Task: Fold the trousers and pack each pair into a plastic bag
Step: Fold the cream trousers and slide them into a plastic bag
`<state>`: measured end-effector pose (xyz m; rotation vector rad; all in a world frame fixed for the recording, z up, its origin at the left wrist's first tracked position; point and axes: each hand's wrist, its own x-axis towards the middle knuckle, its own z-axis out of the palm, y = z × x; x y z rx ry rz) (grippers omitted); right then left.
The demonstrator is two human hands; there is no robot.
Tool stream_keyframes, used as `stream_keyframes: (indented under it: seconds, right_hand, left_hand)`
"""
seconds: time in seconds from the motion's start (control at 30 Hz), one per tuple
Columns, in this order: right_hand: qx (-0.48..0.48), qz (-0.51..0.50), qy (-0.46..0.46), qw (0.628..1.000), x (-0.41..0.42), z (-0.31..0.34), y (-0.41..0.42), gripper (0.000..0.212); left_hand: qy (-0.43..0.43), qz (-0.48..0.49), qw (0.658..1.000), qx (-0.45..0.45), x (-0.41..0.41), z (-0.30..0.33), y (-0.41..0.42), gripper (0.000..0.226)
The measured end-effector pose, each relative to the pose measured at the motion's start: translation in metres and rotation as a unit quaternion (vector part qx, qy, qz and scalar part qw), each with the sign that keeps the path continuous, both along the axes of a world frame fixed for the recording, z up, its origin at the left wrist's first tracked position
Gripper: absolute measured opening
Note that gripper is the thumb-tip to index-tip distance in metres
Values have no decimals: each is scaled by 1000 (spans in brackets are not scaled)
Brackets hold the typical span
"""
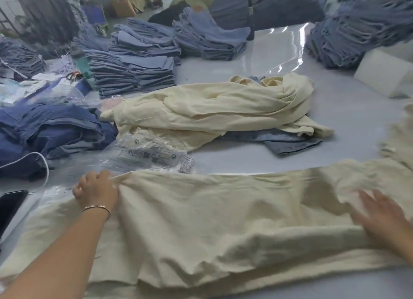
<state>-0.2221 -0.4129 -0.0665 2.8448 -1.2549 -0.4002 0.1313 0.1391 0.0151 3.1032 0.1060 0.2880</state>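
Two hands [96, 190] [380, 216], cream trousers [212, 220] spread, wrinkled

Matt cream cloth trousers [223, 220], glossy plastic bag [154, 153]

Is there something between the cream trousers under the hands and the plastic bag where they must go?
Nothing visible. The printed plastic bag lies flat on the table just beyond the cream trousers, beside the left hand, touching their far edge.

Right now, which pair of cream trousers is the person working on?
The cream trousers spread flat nearest the camera: the left hand grips their edge, the right hand presses them. The other cream pair lies crumpled and untouched farther back.
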Motion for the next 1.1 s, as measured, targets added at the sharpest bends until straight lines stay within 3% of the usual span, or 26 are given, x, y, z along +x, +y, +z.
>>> stream_keyframes:
  seconds: [0.07, 0.17, 0.23, 0.37, 0.57, 0.67, 0.77, 0.83, 0.97, 1.1]
  right_hand:
    - [75, -7, 8, 997, 1, 7, 2, 83]
    - [152, -11, 62, 986, -4, 22, -2, 105]
    - [169, 2, 83, 982, -5, 31, -1, 114]
    - [143, -4, 41, 989, -7, 28, 10, 101]
    - [100, -12, -33, 994, -19, 21, 5, 75]
    - [123, -20, -38, 991, -11, 26, -2, 71]
    - [119, 12, -75, 990, 0, 28, -3, 61]
    - [126, 75, -66, 987, 5, 23, 2, 64]
    - [119, 109, -12, 987, 3, 9, -3, 78]
    - [104, 83, -20, 991, 7, 15, -23, 88]
  left_hand:
    - [0, -30, 998, -56, -14, -10, -28, 49]
    - [4, -202, 976, -75, -56, -24, -88, 60]
    - [54, -269, 960, -57, -85, -39, -119, 65]
    - [189, -233, 953, 28, -107, -84, -123, 69]
    - [211, -206, 953, 74, -102, -84, -119, 82]
    - [179, -226, 957, 26, -127, -64, -154, 78]
    - [124, -425, 896, -38, -185, -57, -205, 75]
    - [162, -498, 851, -45, -219, -67, -230, 70]
    - [146, -504, 851, 20, -235, -72, -240, 69]
    - [103, -557, 822, 54, -237, -73, -230, 71]
